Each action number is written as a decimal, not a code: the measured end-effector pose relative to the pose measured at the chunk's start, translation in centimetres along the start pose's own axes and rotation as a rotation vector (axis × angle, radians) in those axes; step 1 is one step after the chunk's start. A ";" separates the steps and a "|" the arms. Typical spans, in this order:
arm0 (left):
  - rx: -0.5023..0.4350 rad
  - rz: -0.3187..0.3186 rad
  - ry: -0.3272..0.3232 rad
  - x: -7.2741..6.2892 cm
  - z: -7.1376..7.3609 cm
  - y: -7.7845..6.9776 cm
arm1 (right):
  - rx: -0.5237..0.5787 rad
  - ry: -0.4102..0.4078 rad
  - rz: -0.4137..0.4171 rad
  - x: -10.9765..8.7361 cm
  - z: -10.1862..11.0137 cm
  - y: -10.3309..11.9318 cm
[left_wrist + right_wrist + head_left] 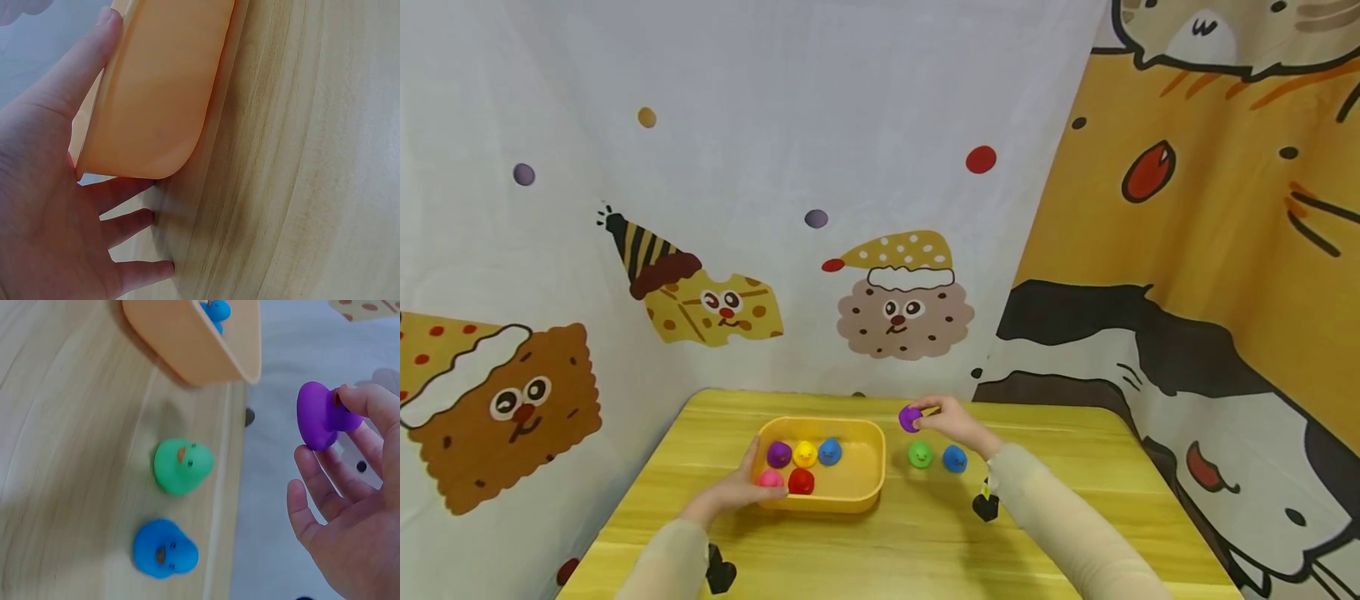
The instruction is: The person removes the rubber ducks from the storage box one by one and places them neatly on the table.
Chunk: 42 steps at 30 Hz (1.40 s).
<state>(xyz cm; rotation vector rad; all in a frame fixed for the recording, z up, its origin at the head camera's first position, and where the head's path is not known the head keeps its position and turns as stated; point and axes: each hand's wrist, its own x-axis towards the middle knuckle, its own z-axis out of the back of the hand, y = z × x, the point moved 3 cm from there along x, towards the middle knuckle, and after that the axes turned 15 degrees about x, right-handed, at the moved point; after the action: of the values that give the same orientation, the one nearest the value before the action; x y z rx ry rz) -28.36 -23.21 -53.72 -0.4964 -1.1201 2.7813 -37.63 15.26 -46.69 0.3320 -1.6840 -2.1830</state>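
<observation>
A purple rubber duck (pixel 315 415) is pinched between the thumb and fingers of my right hand (pixel 953 421), held up off the table. Below it, a green rubber duck (pixel 920 454) and a blue rubber duck (pixel 955 458) stand on the wood. My left hand (pixel 733 487) rests against the left front corner of a yellow-orange plastic box (pixel 850 503). Its thumb lies straight along the front rim, and its other fingers spread out by the left side. Inside the box sit a purple duck (pixel 778 454), a yellow duck (pixel 805 454), another blue duck (pixel 830 452), a red duck (pixel 801 481) and a pink duck (pixel 771 478).
The wood-patterned table (pixel 865 558) carries the box left of centre. Behind it hangs a white cloth (pixel 760 167) printed with cartoon figures, and a cat-patterned cloth (pixel 1075 217) hangs at the right. Dark devices sit by both wrists.
</observation>
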 end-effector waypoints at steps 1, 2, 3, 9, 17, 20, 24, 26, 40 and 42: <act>0.002 -0.002 0.000 0.0 0.0 -0.1 | 0.004 -0.008 -0.002 -0.1 0.3 -0.2; 0.006 -0.002 0.000 0.0 0.1 -0.1 | 0.005 -0.014 -0.003 -0.2 0.7 -0.3; 0.014 -0.004 0.003 0.1 0.0 -0.1 | 0.000 -0.018 0.001 -0.2 1.0 -0.5; 0.028 0.003 -0.007 0.2 0.1 -0.2 | -0.017 -0.056 0.010 -0.7 2.7 -1.2; 0.011 -0.016 0.002 0.1 0.0 -0.1 | -0.052 -0.069 0.000 -1.4 4.8 -2.0; 0.009 -0.028 0.009 0.2 0.0 0.0 | -0.065 -0.063 -0.008 -1.8 5.5 -2.4; 0.008 -0.056 0.009 0.2 0.1 0.1 | -0.080 -0.061 -0.038 -2.4 6.5 -2.7; 0.011 -0.067 0.007 0.1 0.2 0.1 | -0.086 -0.062 -0.053 -2.6 7.1 -3.0; 0.061 0.017 0.011 0.3 0.2 0.0 | -0.137 -0.121 -0.139 -5.0 9.0 -5.8; 0.059 0.016 0.013 0.4 0.1 0.1 | -0.132 -0.131 -0.146 -5.4 9.1 -6.1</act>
<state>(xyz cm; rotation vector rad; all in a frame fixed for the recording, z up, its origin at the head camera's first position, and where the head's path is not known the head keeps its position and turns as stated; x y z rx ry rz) -28.77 -23.23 -53.82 -0.5181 -1.0331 2.8109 -37.20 26.86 -50.37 0.2904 -1.6168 -2.4575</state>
